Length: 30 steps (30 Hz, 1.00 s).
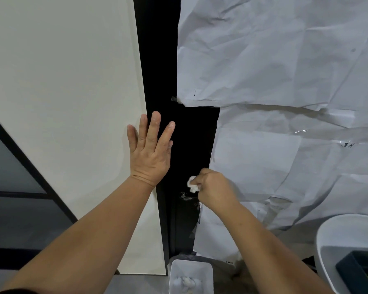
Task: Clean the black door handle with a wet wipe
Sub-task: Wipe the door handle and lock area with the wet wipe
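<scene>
My right hand [216, 188] is closed around a crumpled white wet wipe [192, 184] and presses it against the black door strip, just above the glossy black door handle [186, 197]. Only a small shiny part of the handle shows below the wipe; the rest blends into the dark door [191, 141]. My left hand [150, 148] lies flat with fingers spread, its palm on the white wall panel [72, 92] and its fingertips over the black door edge.
Crumpled white paper [285, 71] covers the door to the right of the black strip. A small white bin [190, 276] with used wipes stands on the floor below. A white tub [336, 240] holding a dark box sits at the bottom right. A dark-framed glass panel [13, 177] is at the left.
</scene>
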Tool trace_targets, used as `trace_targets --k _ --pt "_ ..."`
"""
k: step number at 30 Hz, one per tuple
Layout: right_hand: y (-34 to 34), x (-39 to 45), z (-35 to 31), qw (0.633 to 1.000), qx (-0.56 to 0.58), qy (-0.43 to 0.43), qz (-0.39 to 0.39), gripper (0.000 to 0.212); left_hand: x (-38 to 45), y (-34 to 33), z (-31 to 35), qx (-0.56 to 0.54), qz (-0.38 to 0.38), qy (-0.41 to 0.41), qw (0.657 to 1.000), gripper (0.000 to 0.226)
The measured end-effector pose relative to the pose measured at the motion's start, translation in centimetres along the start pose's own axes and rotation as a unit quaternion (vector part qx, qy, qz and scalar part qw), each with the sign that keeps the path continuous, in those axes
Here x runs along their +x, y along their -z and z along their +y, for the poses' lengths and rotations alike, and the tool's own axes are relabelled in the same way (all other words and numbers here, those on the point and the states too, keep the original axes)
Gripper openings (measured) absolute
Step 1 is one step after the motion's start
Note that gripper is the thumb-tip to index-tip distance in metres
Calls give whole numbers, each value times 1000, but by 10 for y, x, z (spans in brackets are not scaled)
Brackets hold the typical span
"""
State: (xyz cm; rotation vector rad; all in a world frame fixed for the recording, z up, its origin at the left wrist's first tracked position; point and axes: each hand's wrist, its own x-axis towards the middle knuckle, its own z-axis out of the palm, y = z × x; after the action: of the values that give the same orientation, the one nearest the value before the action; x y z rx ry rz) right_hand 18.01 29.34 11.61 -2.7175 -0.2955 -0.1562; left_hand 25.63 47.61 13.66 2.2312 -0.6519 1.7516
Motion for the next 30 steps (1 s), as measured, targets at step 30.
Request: trace_targets --k 30 --pt "-5 5 -8 999 33 -4 -6 29 1 0 2 0 11 2 1000 45"
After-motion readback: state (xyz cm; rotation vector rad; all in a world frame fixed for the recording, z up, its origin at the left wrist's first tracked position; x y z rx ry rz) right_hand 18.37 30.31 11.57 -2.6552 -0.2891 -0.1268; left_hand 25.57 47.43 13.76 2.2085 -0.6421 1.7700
